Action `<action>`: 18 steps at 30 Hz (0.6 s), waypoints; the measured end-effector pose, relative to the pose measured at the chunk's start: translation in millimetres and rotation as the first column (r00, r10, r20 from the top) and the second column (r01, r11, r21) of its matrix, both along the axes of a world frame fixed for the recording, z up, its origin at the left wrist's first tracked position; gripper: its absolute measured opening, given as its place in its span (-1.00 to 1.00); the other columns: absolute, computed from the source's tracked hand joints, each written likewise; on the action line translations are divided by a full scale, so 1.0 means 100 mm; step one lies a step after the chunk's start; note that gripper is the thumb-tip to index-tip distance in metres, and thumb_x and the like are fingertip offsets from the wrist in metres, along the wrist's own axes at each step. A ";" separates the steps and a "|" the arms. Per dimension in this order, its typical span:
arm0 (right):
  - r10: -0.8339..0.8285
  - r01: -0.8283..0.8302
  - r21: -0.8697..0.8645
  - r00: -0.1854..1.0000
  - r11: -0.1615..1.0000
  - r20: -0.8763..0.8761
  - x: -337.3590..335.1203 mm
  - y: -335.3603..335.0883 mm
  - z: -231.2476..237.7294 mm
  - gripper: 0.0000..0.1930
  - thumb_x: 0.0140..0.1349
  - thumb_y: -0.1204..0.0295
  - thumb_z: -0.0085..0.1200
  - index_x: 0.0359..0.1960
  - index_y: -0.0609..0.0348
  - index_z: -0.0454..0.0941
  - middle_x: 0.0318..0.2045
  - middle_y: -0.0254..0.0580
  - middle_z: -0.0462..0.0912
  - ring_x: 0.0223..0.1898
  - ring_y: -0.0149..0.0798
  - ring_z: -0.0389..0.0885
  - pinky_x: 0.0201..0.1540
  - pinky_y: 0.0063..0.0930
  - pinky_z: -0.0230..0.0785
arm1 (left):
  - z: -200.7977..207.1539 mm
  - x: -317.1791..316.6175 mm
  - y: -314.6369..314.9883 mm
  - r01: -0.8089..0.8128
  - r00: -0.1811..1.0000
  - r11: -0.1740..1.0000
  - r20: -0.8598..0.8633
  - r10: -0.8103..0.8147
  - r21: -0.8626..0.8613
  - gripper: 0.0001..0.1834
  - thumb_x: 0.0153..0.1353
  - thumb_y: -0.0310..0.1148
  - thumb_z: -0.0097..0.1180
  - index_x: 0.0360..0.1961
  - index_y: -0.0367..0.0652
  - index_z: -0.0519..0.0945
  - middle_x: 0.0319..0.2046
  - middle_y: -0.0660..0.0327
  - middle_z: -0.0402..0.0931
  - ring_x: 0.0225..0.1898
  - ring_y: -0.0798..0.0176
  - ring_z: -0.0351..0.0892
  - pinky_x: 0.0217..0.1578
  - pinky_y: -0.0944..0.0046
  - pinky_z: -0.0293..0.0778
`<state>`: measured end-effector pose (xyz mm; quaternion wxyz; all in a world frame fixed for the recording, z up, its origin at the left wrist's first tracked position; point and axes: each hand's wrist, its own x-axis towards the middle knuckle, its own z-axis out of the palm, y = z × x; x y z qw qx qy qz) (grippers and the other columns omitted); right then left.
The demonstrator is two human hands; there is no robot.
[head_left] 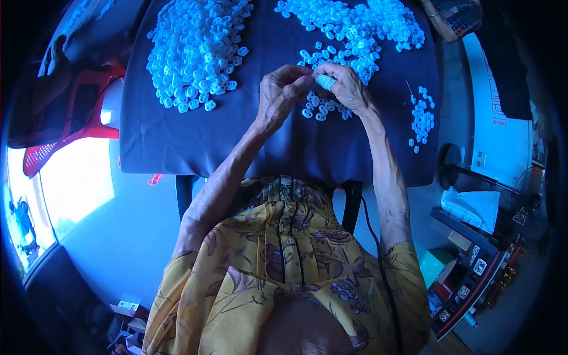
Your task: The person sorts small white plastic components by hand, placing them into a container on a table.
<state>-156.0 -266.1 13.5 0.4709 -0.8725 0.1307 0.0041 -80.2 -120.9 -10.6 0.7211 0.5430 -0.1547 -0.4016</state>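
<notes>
My left hand [282, 92] and my right hand [348, 87] meet above the dark cloth of the table [248, 151], fingertips nearly touching. The left fingers are pinched together; anything between them is too small to make out. Closed in my right hand is a small pale, ribbed bundle [325, 81], whose kind I cannot tell. Under and beside the right hand lie loose white oval pieces [318, 106] with two holes each. Just beyond it spreads a larger heap of the same pieces [361, 41].
A big pile of white pieces [195, 53] covers the table's far left. A small group [422, 118] lies near the right edge beside a thin needle-like stick [409, 89]. Another person's arm [441, 23] reaches in at far right. A red plastic chair [89, 112] stands left.
</notes>
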 end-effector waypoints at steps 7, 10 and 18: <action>0.014 -0.014 -0.019 1.000 1.000 -0.001 -0.01 -0.02 0.01 -0.87 0.11 0.43 -0.10 -0.41 0.21 0.46 -0.65 -0.33 0.44 -0.59 -0.49 0.41 -0.53 -0.57 0.23 | -0.08 -0.02 -0.03 -0.049 0.985 0.995 0.170 0.034 0.086 -0.82 0.03 -0.43 0.07 -0.35 -0.32 0.53 -0.58 0.25 0.46 -0.55 0.46 0.39 -0.48 0.46 0.33; 0.013 -0.013 0.023 1.000 1.000 -0.006 -0.02 -0.05 -0.03 -0.86 0.11 0.41 -0.09 -0.41 0.22 0.46 -0.64 -0.31 0.45 -0.59 -0.48 0.42 -0.51 -0.57 0.24 | -0.08 -0.04 -0.04 -0.077 0.961 0.992 0.274 0.047 0.100 -0.82 0.03 -0.42 0.07 -0.37 -0.32 0.53 -0.58 0.25 0.46 -0.55 0.46 0.39 -0.47 0.45 0.34; -0.019 0.002 0.173 0.995 0.985 0.100 -0.07 -0.04 -0.08 -0.87 0.01 0.52 -0.08 -0.40 0.27 0.47 -0.52 -0.27 0.51 -0.47 -0.44 0.46 -0.41 -0.57 0.31 | -0.08 -0.01 -0.06 -0.035 0.999 0.998 0.043 0.033 0.056 -0.88 0.03 -0.43 0.05 -0.43 -0.28 0.50 -0.56 0.25 0.47 -0.52 0.45 0.42 -0.44 0.45 0.35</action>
